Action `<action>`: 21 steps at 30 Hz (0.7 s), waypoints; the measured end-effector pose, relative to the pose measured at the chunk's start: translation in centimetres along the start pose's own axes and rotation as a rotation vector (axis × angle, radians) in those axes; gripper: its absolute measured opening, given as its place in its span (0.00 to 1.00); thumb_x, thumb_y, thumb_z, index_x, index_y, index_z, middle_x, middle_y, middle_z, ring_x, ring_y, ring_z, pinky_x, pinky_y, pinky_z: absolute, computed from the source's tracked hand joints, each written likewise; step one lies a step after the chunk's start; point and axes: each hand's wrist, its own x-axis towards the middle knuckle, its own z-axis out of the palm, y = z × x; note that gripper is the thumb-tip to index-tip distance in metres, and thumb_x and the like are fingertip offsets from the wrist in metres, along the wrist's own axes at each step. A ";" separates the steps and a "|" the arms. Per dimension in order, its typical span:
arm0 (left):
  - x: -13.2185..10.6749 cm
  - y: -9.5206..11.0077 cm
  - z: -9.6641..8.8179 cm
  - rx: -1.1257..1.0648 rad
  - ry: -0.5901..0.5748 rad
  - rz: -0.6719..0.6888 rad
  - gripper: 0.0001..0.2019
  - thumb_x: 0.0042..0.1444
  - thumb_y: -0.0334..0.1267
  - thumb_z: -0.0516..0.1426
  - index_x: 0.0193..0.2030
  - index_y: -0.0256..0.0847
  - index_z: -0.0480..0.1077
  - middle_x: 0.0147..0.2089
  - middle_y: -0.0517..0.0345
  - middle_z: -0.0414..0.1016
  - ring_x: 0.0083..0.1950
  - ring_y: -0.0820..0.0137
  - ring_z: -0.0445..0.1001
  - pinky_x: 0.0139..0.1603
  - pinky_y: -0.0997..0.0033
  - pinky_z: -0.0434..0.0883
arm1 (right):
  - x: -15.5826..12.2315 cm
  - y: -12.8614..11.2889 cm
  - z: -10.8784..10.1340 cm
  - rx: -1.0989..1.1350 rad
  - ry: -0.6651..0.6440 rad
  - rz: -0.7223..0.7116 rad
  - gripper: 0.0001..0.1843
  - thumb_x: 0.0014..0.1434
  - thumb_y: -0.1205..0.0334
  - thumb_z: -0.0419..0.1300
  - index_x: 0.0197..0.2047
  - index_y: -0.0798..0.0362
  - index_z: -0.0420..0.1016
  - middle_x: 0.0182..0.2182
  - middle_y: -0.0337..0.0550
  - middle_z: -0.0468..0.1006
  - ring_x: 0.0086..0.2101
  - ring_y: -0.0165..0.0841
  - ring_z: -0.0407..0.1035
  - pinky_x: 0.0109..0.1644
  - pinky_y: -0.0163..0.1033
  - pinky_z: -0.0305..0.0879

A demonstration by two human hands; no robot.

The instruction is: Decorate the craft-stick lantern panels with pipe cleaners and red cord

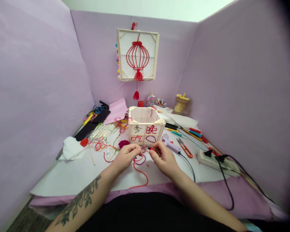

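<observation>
In the head view my left hand (pixel 128 155) is closed in a pinch at the front of the table, with purple yarn (pixel 140 160) at its fingertips. My right hand (pixel 164 158) is closed on a small red and dark thing (pixel 150 148), mostly covered by the fingers. Just behind both hands stands an open-topped box-shaped lantern frame (pixel 147 130) with white panels. Its front carries yarn characters in green, red and purple, and a purple yarn ring at lower right. A red yarn strand (pixel 145 175) trails on the table below the hands.
A lilac glue gun (pixel 170 144), orange-handled scissors (pixel 185 149) and a power strip (pixel 217 162) with cables lie right. A red yarn ball (pixel 84 142), white cloth (pixel 72 148) and packed sticks lie left. A finished lantern (pixel 138 54) hangs above; partition walls enclose the table.
</observation>
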 end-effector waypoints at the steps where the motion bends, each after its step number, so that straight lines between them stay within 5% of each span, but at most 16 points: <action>1: 0.0 0.0 0.0 0.002 -0.004 0.002 0.13 0.55 0.43 0.54 0.24 0.38 0.70 0.24 0.60 0.69 0.28 0.74 0.65 0.30 0.74 0.63 | 0.0 0.0 0.0 -0.010 -0.005 0.000 0.11 0.60 0.51 0.55 0.35 0.51 0.63 0.26 0.37 0.72 0.26 0.30 0.65 0.30 0.34 0.57; 9: 0.1 -0.1 0.0 0.003 0.001 -0.008 0.14 0.54 0.45 0.54 0.25 0.38 0.70 0.23 0.61 0.67 0.26 0.75 0.61 0.27 0.75 0.60 | -0.4 -0.2 -0.2 -0.029 -0.017 -0.060 0.11 0.58 0.52 0.56 0.35 0.51 0.65 0.26 0.38 0.70 0.26 0.30 0.64 0.31 0.35 0.57; 17: 0.5 -1.6 -0.5 -0.128 0.080 -0.070 0.14 0.55 0.47 0.54 0.27 0.39 0.69 0.23 0.63 0.65 0.23 0.77 0.56 0.23 0.76 0.54 | 0.7 2.0 -0.7 0.746 0.072 0.224 0.17 0.59 0.47 0.54 0.28 0.51 0.60 0.19 0.32 0.57 0.20 0.26 0.49 0.22 0.33 0.44; 21: 0.6 -1.9 -0.6 -0.135 0.083 -0.064 0.14 0.55 0.48 0.54 0.28 0.39 0.69 0.23 0.63 0.66 0.23 0.77 0.57 0.24 0.75 0.54 | 1.0 2.0 -0.8 0.882 0.092 0.279 0.19 0.56 0.45 0.57 0.27 0.52 0.60 0.18 0.32 0.56 0.19 0.24 0.45 0.20 0.32 0.38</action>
